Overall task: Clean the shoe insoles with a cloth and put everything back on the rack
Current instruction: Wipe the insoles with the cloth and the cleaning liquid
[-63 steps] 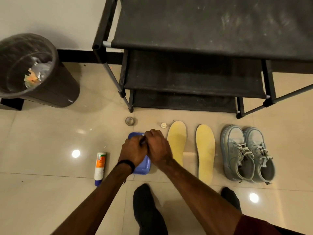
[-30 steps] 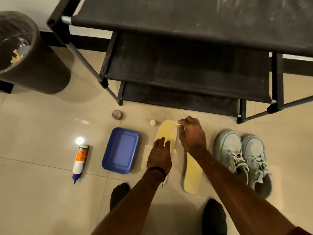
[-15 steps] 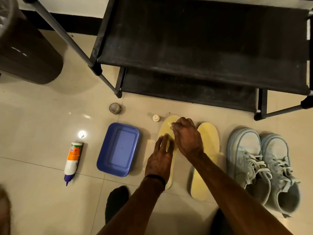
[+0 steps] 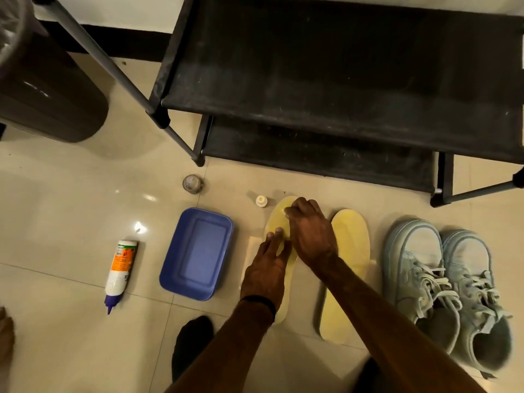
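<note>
Blue tray (image 4: 195, 253) looks empty; left hand (image 4: 265, 272) flat, right hand (image 4: 310, 235) curled, both on insole (image 4: 279, 222)

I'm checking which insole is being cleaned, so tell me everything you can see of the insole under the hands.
The left insole is pale yellow, foam-like and flat on the tiled floor, toe toward the rack, between the blue tray and the second insole. The left hand presses flat on its middle; the right hand works near its toe, fingers bunched. Any cloth there is hidden. Its heel shows below the left wrist.
</note>
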